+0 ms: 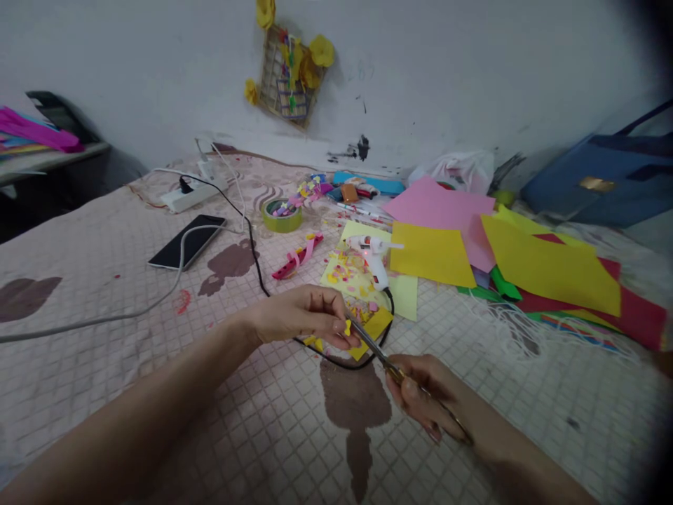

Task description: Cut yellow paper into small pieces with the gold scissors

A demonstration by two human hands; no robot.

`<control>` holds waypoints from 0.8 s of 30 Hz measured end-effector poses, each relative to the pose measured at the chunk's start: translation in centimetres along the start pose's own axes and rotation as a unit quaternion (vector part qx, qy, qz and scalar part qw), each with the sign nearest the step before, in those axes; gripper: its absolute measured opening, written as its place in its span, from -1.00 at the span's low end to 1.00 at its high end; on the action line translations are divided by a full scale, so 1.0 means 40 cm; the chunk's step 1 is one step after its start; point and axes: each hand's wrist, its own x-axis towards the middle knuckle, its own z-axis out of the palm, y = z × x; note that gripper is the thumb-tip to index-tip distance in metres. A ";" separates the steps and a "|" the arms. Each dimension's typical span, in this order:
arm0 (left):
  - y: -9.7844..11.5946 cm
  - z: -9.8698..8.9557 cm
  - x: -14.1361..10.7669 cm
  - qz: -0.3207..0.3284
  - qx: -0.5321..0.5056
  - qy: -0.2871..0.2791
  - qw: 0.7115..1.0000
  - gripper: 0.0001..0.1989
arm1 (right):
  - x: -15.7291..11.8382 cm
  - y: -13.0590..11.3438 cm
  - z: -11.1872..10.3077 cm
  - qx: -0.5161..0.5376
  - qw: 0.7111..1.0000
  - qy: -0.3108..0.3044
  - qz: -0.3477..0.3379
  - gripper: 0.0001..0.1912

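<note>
Scissors and a Small Yellow Piece Held Above a Craft Table

The person's left hand (308,315) pinches a small yellow piece (348,327) between thumb and fingers, above the near edge of the paper scraps. The right hand (428,393) grasps the scissors (374,347) by the handles, the blades pointing toward the left hand. The blade tips lie just beside the yellow piece; whether they touch it cannot be told. Beyond the hands, a white glue gun (374,263) lies on a pale yellow sheet (406,298) strewn with cuttings, its black cord (256,263) looping beneath the hands. To the left are a red-and-pink strip (298,258), a roll of tape (282,220) and a dark phone (189,242). To the right, white string (507,330) lies near overlapping coloured sheets (552,263).
</note>
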 end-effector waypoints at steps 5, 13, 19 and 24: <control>-0.001 0.002 0.000 -0.003 -0.006 -0.011 1.000 -0.92 | -0.003 -0.007 -0.009 -0.012 1.000 -0.013 0.005 -0.43; 0.000 0.002 -0.001 -0.016 -0.002 -0.013 1.000 -0.90 | -0.004 -0.010 -0.020 -0.034 0.999 -0.015 0.010 -0.45; 0.001 0.007 -0.001 -0.017 -0.004 -0.008 1.000 -0.88 | -0.007 -0.018 -0.019 -0.043 0.999 -0.003 0.016 -0.42; 0.004 0.011 -0.002 -0.014 -0.005 -0.011 1.000 -0.89 | -0.009 -0.023 -0.019 -0.067 0.998 0.003 0.011 -0.49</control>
